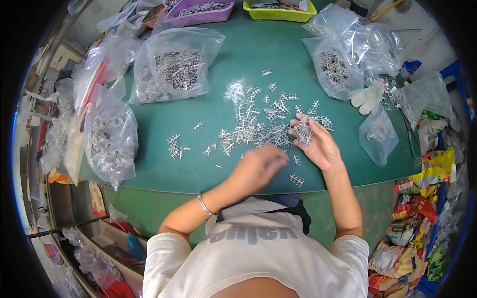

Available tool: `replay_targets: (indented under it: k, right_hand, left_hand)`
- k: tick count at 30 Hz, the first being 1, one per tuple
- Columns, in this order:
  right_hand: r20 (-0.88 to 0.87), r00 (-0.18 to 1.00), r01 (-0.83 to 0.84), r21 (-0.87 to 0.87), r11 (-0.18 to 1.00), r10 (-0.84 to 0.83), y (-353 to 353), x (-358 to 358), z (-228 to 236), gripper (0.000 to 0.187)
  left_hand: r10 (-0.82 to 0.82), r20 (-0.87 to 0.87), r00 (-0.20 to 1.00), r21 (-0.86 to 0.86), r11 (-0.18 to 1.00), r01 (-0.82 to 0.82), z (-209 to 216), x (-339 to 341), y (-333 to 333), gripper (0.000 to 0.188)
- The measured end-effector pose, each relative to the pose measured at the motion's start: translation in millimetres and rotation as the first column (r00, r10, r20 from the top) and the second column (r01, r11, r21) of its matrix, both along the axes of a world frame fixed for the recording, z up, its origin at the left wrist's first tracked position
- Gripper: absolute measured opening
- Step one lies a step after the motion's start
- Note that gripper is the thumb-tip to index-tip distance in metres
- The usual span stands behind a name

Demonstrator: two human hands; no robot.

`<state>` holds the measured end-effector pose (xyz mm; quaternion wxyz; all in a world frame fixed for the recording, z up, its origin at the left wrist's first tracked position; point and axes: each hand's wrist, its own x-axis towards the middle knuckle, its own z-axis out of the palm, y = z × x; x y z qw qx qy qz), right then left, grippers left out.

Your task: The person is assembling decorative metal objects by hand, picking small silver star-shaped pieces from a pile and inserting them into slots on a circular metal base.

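Observation:
My right hand is raised over the table's near right part, its fingers and thumb closed on a fanned stack of thin metal pieces. To its left, my left hand is blurred by motion. Its fingers curl inward, and a greyish spot shows among them, too smeared to name. Beyond both hands lies a loose pile of small silvery branched metal pieces. Single branched pieces lie near the table's front edge, and a small cluster of branched pieces sits off to the left.
Clear plastic bags of metal pieces stand at back left, left and back right. A white glove and a smaller bag lie at right. Purple and yellow-green trays line the far edge.

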<state>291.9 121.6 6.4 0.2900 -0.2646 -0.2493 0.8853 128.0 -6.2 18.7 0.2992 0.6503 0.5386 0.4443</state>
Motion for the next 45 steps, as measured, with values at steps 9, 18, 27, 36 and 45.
replay_targets:
  k: [9, 18, 27, 36, 45]
  right_hand:
    - [-0.072, 0.996, -0.044, 0.162, 0.986, 0.056, -4.6, 4.0, 2.1, 0.044]
    - [0.227, 0.969, -0.212, 0.542, 0.813, 0.102, -21.1, -5.0, 13.9, 0.053]
    - [0.199, 0.978, -0.056, 0.546, 0.836, -0.064, -22.7, -12.2, 12.1, 0.044]
    - [0.342, 0.938, -0.134, 0.519, 0.844, -0.062, -13.7, -5.7, 20.2, 0.019]
    - [0.318, 0.791, -0.171, 0.935, 0.312, -0.522, -30.7, -19.0, 33.7, 0.010]
  left_hand:
    - [0.037, -0.514, 0.857, 0.045, 0.999, -0.017, -24.0, 31.6, -1.1, 0.028]
    - [0.289, 0.142, 0.947, -0.266, 0.932, -0.245, 16.8, 1.4, 31.3, 0.039]
    - [0.233, 0.546, 0.805, -0.305, 0.950, -0.068, 9.2, 1.8, 34.2, 0.033]
    - [0.237, 0.572, 0.785, -0.338, 0.940, -0.038, 22.6, -6.1, 23.3, 0.034]
    - [0.304, 0.302, 0.904, -0.249, 0.940, -0.233, 26.0, -1.8, 15.8, 0.027]
